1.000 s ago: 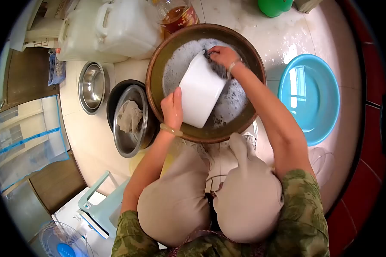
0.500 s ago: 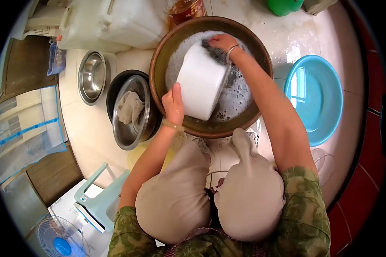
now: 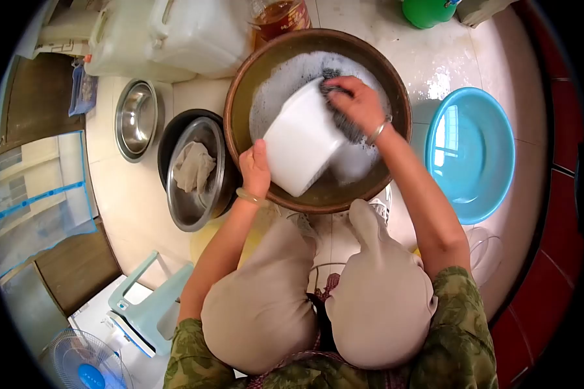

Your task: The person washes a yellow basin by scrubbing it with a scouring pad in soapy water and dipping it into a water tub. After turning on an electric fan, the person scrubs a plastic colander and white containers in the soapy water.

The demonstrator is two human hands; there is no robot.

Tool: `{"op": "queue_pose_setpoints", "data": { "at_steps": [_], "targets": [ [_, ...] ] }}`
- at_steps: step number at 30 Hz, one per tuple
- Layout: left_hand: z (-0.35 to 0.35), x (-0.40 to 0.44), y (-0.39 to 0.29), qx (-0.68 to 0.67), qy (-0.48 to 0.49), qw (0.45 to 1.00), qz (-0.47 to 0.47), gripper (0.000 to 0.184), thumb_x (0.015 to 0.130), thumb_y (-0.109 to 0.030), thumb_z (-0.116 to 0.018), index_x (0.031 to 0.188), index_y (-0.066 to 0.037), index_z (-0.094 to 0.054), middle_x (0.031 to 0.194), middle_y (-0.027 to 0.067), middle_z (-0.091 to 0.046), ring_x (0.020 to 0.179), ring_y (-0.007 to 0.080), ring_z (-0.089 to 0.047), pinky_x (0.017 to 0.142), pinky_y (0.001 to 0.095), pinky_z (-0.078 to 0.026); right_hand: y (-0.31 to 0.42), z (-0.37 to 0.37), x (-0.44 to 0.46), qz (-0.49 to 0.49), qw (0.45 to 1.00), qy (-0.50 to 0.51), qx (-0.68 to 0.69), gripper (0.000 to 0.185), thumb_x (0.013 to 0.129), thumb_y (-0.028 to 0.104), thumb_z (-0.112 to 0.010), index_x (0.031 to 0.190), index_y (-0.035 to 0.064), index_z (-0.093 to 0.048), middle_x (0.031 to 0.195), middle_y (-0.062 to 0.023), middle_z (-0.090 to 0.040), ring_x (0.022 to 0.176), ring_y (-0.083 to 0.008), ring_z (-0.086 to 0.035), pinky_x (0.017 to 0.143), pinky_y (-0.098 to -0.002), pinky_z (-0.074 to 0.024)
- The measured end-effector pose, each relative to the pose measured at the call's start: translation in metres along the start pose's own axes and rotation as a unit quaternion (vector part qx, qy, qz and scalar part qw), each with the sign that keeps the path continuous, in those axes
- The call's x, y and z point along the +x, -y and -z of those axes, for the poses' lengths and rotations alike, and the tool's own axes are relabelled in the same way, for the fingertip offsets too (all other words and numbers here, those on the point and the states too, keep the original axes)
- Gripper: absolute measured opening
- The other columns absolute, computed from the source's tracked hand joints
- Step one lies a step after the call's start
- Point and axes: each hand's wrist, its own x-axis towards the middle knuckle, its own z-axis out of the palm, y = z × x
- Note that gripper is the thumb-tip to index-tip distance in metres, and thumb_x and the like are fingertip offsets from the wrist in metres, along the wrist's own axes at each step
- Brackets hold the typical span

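A white container (image 3: 304,139) is tilted over a large brown-rimmed basin (image 3: 234,97) of sudsy water (image 3: 285,81). My left hand (image 3: 255,170) grips the container's left edge, thumb on the near side and the other fingers partly hidden behind it. My right hand (image 3: 359,104) is closed on a dark grey scrubber (image 3: 344,120), which lies against the container's right side. Motion blurs the scrubber, so its exact kind is unclear. White foam covers much of the water.
Left of the basin, a metal bowl (image 3: 196,211) holding a beige cloth (image 3: 193,166) rests in a black basin (image 3: 169,139), near another metal bowl (image 3: 136,120). A blue basin (image 3: 472,155) stands right. Large jugs (image 3: 201,35) and a bottle of amber liquid (image 3: 282,19) are behind.
My right hand and the scrubber have moved right and down along the container. The container has tilted further, its lower end shifting left and nearer to me.
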Motion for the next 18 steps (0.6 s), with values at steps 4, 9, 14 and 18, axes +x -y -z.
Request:
{"op": "queue_pose_setpoints", "data": {
  "at_steps": [4, 9, 14, 18],
  "targets": [
    [-0.010, -0.014, -0.003, -0.030, -0.010, 0.998, 0.047, 0.057, 0.101, -0.042, -0.042, 0.083, 0.009, -0.060, 0.069, 0.0045, -0.057, 0.064, 0.0127, -0.047, 0.063, 0.0309, -0.044, 0.030, -0.026, -0.024, 0.212, 0.968, 0.005, -0.132, 0.027, 0.073, 0.016, -0.064, 0.098, 0.0071, -0.069, 0.101, -0.0129, -0.064, 0.097, -0.0308, -0.060, 0.090, -0.0398, -0.0466],
    [-0.005, -0.003, 0.010, -0.043, -0.049, 0.997, 0.030, 0.059, 0.100, -0.044, -0.043, 0.079, 0.008, -0.060, 0.068, 0.0057, -0.056, 0.066, 0.0131, -0.048, 0.065, 0.0310, -0.043, -0.081, 0.016, 0.041, -0.271, 0.924, 0.069, 0.262, 0.022, 0.082, 0.015, -0.063, 0.099, 0.0036, -0.069, 0.082, -0.0060, -0.067, 0.076, -0.0149, -0.063, 0.072, -0.0271, -0.0504],
    [0.017, -0.009, 0.003, 0.031, -0.019, 0.998, -0.050, 0.052, 0.100, -0.045, -0.039, 0.091, 0.003, -0.055, 0.076, 0.0100, -0.058, 0.073, 0.0177, -0.052, 0.068, 0.0333, -0.044, -0.044, 0.004, -0.011, -0.170, 0.968, -0.016, 0.183, 0.023, 0.084, 0.019, -0.062, 0.100, 0.0031, -0.068, 0.088, -0.0060, -0.067, 0.083, -0.0135, -0.060, 0.079, -0.0267, -0.0477],
    [0.011, 0.017, -0.074, 0.141, 0.032, 0.985, -0.093, 0.042, 0.092, -0.039, -0.060, 0.086, 0.003, -0.059, 0.066, 0.0100, -0.055, 0.060, 0.0178, -0.050, 0.059, 0.0349, -0.043, 0.015, -0.021, -0.031, 0.011, 0.996, -0.081, -0.030, 0.024, 0.082, 0.021, -0.061, 0.099, 0.0065, -0.069, 0.102, -0.0143, -0.064, 0.096, -0.0308, -0.061, 0.087, -0.0359, -0.0474]
  ]
}}
